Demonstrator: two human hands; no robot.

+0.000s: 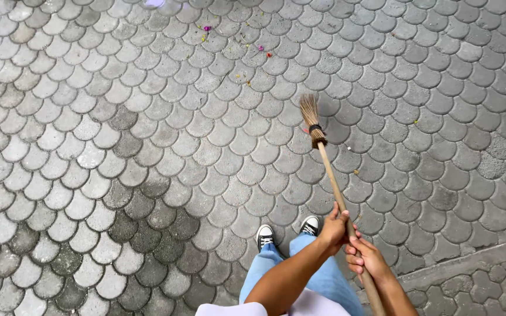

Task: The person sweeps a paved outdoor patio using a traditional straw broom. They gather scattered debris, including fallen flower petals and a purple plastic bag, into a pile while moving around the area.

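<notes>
I hold a broom (pixel 329 169) with a long wooden stick and a brown bristle head bound by a dark band; the bristles touch the grey paving ahead of me. My left hand (pixel 333 227) grips the stick higher up its length. Just below it my right hand (pixel 365 258) is closed around the same stick. The stick's lower end runs out of the bottom of the view. My feet in black and white sneakers (pixel 265 236) stand to the left of the hands.
Grey fish-scale paving stones (pixel 147 146) cover the ground, darker and damp at lower left. Small purple and yellow petals and bits of litter (pixel 247 44) lie scattered at the top. A straight concrete kerb strip (pixel 475 263) crosses the lower right.
</notes>
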